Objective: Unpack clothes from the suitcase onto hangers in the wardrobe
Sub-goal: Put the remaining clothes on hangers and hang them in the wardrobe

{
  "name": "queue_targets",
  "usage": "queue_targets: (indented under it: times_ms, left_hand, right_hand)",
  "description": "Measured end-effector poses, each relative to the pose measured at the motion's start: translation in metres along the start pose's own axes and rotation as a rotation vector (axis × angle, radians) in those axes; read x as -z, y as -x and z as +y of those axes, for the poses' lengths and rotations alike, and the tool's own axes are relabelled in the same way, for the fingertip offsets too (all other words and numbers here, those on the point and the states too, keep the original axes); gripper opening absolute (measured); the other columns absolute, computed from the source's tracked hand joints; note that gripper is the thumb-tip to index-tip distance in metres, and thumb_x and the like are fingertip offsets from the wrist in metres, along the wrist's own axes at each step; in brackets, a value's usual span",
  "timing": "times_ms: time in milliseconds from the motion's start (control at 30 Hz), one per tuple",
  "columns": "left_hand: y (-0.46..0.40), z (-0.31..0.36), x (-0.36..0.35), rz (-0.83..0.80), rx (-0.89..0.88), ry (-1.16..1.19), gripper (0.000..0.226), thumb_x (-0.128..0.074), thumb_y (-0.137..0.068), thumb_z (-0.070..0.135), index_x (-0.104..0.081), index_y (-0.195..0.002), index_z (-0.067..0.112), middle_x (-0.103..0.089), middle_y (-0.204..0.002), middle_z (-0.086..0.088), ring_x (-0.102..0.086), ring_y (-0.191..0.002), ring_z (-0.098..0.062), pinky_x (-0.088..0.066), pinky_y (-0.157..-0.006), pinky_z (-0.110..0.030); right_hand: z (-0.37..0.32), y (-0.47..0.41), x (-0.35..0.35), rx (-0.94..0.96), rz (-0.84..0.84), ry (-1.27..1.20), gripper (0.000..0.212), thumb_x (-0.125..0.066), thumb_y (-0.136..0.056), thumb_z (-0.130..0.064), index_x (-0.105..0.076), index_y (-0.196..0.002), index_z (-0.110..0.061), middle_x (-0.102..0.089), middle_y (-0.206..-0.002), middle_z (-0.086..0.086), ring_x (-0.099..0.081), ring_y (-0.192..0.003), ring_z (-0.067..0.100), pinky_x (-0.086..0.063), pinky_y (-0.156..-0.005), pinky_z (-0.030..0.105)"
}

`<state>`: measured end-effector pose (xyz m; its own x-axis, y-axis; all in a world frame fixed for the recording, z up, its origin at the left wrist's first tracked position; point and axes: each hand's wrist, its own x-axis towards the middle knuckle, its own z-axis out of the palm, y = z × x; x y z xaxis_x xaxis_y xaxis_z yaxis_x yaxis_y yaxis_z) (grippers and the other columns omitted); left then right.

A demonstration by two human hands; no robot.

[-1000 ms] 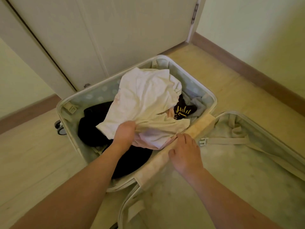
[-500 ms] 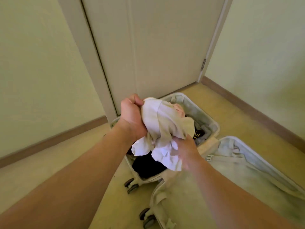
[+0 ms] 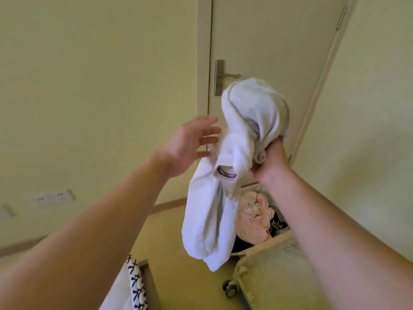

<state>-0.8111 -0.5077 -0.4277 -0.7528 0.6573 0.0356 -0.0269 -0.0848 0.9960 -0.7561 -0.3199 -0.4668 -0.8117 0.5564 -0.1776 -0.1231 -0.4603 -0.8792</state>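
- Your left hand [image 3: 190,144], which gripped the cloth half a second ago, now has its fingers spread and loose, just touching the garment's side.
- Your right hand [image 3: 269,163] pinches the bunched white cotton garment [image 3: 225,186], lifted clear above the open beige hard-shell suitcase [image 3: 268,271]; it hangs twisted and needs shaking out before hanging.
- The crumpled pink garment [image 3: 254,218] remains in the suitcase.
- The pale closed door [image 3: 268,41] stands behind; no hanger shows.
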Motion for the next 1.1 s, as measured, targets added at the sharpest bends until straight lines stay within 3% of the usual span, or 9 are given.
queue_targets:
  times_ms: [133, 300, 400, 533, 633, 733, 833, 967, 1100]
  left_hand:
    - [0.118, 0.064, 0.037, -0.004, -0.08, -0.205, 0.053, -0.058, -0.08, 0.039, -0.054, -0.13, 0.025, -0.057, -0.134, -0.005, -0.051, -0.126, -0.021, -0.041, -0.105, -0.045]
    - [0.247, 0.107, 0.085, 0.049, -0.098, -0.42, 0.059, -0.067, -0.077, 0.034, -0.051, -0.133, 0.037, -0.058, -0.13, 0.016, -0.054, -0.123, -0.006, -0.04, -0.103, -0.042]
    - [0.315, 0.101, 0.115, 0.161, -0.092, -0.491, 0.061, -0.073, -0.075, 0.031, -0.051, -0.132, 0.032, -0.062, -0.126, 0.011, -0.06, -0.117, -0.008, -0.047, -0.098, -0.036]
    - [0.377, 0.074, 0.155, 0.489, -0.159, -0.5, 0.005, -0.06, -0.095, 0.027, -0.06, -0.099, 0.023, -0.066, -0.089, 0.005, -0.062, -0.077, -0.013, -0.047, -0.073, -0.03]
    - [0.404, 0.051, 0.174, 0.69, -0.131, -0.39, 0.017, -0.046, -0.101, 0.031, -0.056, -0.098, 0.018, -0.061, -0.077, -0.003, -0.056, -0.062, -0.017, -0.045, -0.062, -0.032]
    - [0.424, 0.017, 0.194, 0.88, -0.052, -0.353, 0.019, -0.044, -0.1, 0.035, -0.058, -0.1, 0.022, -0.062, -0.079, -0.001, -0.055, -0.067, -0.017, -0.045, -0.06, -0.031]
    - [0.435, -0.029, 0.212, 0.918, 0.092, -0.372, 0.019, -0.046, -0.1, 0.031, -0.055, -0.088, 0.019, -0.061, -0.069, 0.005, -0.049, -0.056, -0.016, -0.041, -0.051, -0.025]
    - [0.447, -0.091, 0.224, 0.863, 0.284, -0.369, 0.02, -0.048, -0.098, 0.029, -0.058, -0.089, 0.014, -0.058, -0.077, 0.0, -0.05, -0.066, -0.015, -0.041, -0.058, -0.027]
    - [0.458, -0.135, 0.23, 0.934, 0.316, -0.128, 0.021, -0.048, -0.101, 0.027, -0.057, -0.094, 0.01, -0.056, -0.082, -0.002, -0.053, -0.071, -0.014, -0.045, -0.061, -0.027]
  right_hand:
    - [-0.023, 0.109, -0.085, -0.054, -0.227, -0.113, 0.035, -0.029, -0.102, -0.039, -0.053, -0.082, -0.024, -0.061, -0.048, -0.004, -0.061, -0.04, 0.013, -0.047, -0.04, 0.017]
    - [0.008, 0.202, -0.165, -0.168, -0.408, 0.061, 0.041, -0.035, -0.098, -0.04, -0.066, -0.117, -0.021, -0.074, -0.086, 0.002, -0.071, -0.082, 0.02, -0.056, -0.071, 0.033]
    - [0.049, 0.243, -0.203, -0.218, -0.527, 0.121, 0.048, -0.032, -0.099, -0.044, -0.063, -0.127, -0.021, -0.069, -0.12, 0.008, -0.066, -0.109, 0.028, -0.057, -0.082, 0.042]
    - [0.101, 0.286, -0.24, -0.313, -0.665, 0.121, 0.043, -0.035, -0.1, -0.043, -0.067, -0.117, -0.02, -0.072, -0.113, 0.009, -0.069, -0.1, 0.026, -0.058, -0.074, 0.039]
    - [0.146, 0.296, -0.248, -0.335, -0.665, 0.255, 0.035, -0.041, -0.096, -0.037, -0.068, -0.108, -0.018, -0.073, -0.096, 0.008, -0.07, -0.083, 0.024, -0.056, -0.068, 0.034]
    - [0.209, 0.29, -0.233, -0.344, -0.427, 0.575, 0.018, -0.045, -0.088, -0.022, -0.059, -0.081, -0.014, -0.055, -0.061, 0.008, -0.05, -0.051, 0.022, -0.043, -0.055, 0.026]
    - [0.261, 0.286, -0.207, -0.242, -0.371, 0.853, 0.014, -0.04, -0.087, -0.007, -0.054, -0.086, -0.01, -0.051, -0.074, 0.007, -0.049, -0.067, 0.021, -0.04, -0.062, 0.026]
    - [0.3, 0.325, -0.187, -0.267, -0.631, 0.897, 0.042, -0.047, -0.091, -0.018, -0.042, -0.133, -0.02, -0.051, -0.122, 0.003, -0.046, -0.117, 0.024, -0.029, -0.089, 0.034]
    - [0.329, 0.366, -0.184, -0.396, -0.947, 1.066, 0.05, -0.058, -0.088, -0.052, -0.044, -0.129, -0.028, -0.058, -0.121, -0.003, -0.057, -0.097, 0.007, -0.043, -0.073, 0.019]
